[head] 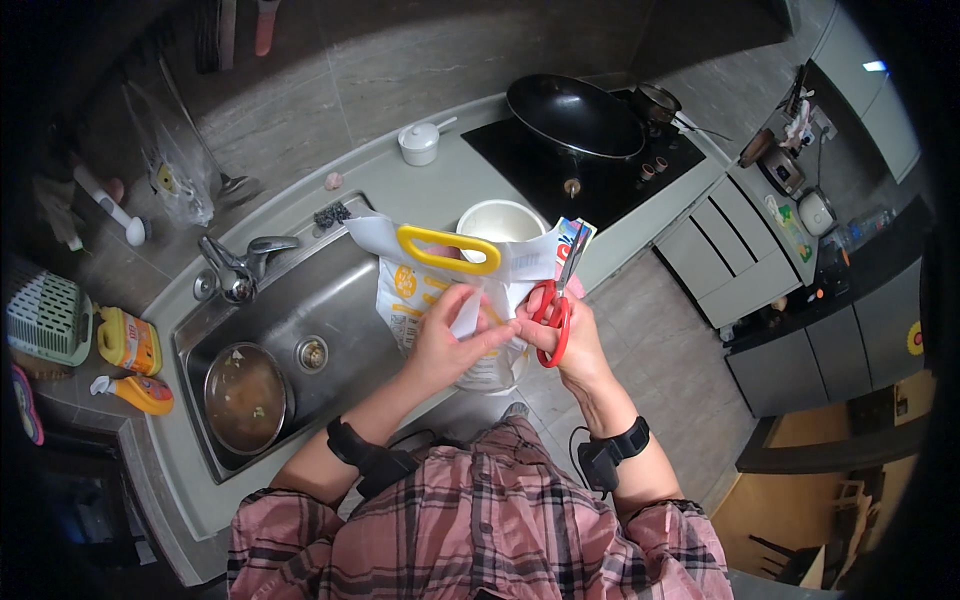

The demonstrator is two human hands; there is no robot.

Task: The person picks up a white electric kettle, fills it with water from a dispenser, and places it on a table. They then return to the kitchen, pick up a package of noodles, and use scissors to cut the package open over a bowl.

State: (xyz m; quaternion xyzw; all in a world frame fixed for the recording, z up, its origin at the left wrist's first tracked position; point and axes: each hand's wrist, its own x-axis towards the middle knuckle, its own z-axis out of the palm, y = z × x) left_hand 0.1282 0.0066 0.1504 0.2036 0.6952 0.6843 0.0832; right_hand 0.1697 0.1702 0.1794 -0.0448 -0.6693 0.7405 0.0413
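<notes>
A white plastic bag (397,296) with yellow print and a yellow carry handle (450,250) is held up in front of me at the counter's edge. My left hand (450,341) pinches a whitish flap of it. A pair of red-handled scissors (562,326) hangs on my right hand (574,337), blades pointing up and away from me. The right fingertips also pinch the bag's edge, close to the left thumb. Behind the handle stands a white round bowl (501,219), partly hidden by the bag. A colourful packet (585,229) shows behind the scissor blades.
To the left, a steel sink (345,300) holds a metal basin (246,397) of cloudy water under the faucet (236,270). Yellow bottles (129,341) stand beside it. A lidded white pot (418,144) sits farther back. A black wok (574,116) rests on the cooktop (487,139).
</notes>
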